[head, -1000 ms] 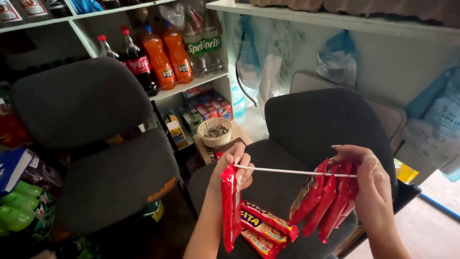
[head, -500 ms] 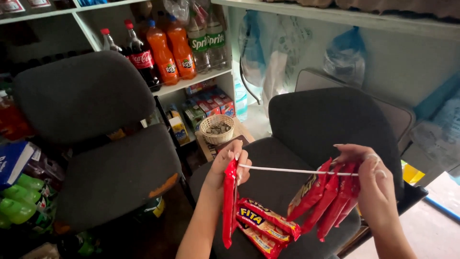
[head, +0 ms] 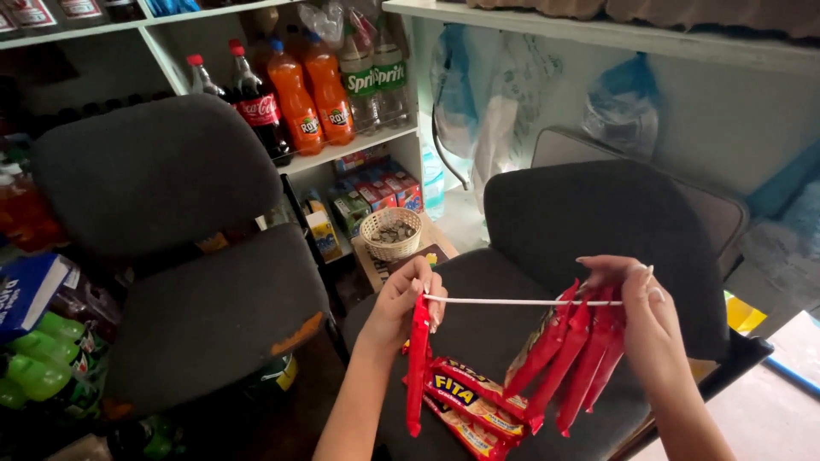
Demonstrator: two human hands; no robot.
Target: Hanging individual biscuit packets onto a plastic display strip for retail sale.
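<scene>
Red snack packets (head: 559, 358), white string (head: 504, 301), grey chair (head: 589, 222)

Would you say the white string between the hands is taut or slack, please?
Taut: the white string runs straight from the left hand to the right hand, with no sag.

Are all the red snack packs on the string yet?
Not yet. Several red packs already hang on the white string by the right hand. The left hand holds one more pack at the string's other end. A few packs wait on the chair seat.
</scene>
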